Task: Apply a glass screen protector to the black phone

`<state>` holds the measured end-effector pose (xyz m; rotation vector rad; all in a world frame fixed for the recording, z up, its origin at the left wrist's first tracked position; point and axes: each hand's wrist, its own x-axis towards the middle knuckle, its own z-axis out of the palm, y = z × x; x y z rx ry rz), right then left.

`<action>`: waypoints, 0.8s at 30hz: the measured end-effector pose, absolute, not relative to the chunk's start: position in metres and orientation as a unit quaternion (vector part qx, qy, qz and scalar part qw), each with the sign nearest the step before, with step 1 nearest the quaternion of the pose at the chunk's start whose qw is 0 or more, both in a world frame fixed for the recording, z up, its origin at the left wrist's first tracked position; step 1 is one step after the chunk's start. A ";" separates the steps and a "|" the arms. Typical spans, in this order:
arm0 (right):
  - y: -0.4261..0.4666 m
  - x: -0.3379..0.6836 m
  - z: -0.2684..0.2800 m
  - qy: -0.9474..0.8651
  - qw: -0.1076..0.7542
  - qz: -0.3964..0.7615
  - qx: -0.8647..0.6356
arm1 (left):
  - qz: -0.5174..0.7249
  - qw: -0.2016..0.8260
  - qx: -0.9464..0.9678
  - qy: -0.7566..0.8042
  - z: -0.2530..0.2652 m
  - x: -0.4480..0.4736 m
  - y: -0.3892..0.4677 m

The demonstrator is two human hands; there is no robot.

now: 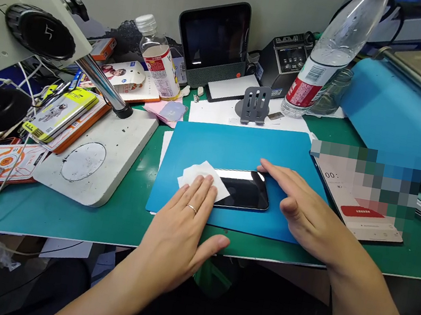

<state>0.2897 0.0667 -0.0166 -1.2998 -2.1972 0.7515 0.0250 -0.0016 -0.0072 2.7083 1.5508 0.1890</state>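
Note:
A smartphone (247, 190) with a dark, shiny screen lies flat on a blue mat (232, 145). My left hand (183, 223) lies flat with its fingers outstretched, pressing a white wipe (215, 178) onto the phone's left end. That end is hidden under the wipe and my fingers. On the right, my right hand (306, 211) is held edge-on with fingers extended and thumb apart. Its index fingertip is by the phone's upper right corner; whether it touches I cannot tell. Nothing shows in its grasp.
A microscope stand (124, 164) and stacked boxes (60, 113) occupy the left. Behind the mat are a small bottle (161, 66), a smart display (216, 40), a grey phone holder (255, 106) and a tall water bottle (318, 68). Right are a tablet-like screen (345, 185) and a blue machine (395, 113).

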 end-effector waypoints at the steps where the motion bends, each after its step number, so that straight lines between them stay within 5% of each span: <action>1: 0.067 0.289 -0.017 -0.802 0.240 0.274 -0.473 | 0.060 0.012 0.868 0.493 -0.007 0.032 0.001; 10: 0.068 0.290 -0.017 -0.814 0.238 0.262 -0.461 | 0.067 0.046 0.880 0.467 -0.008 0.050 -0.002; 24: 0.068 0.289 -0.017 -0.816 0.235 0.258 -0.461 | 0.053 -0.037 0.873 0.484 0.004 0.040 0.019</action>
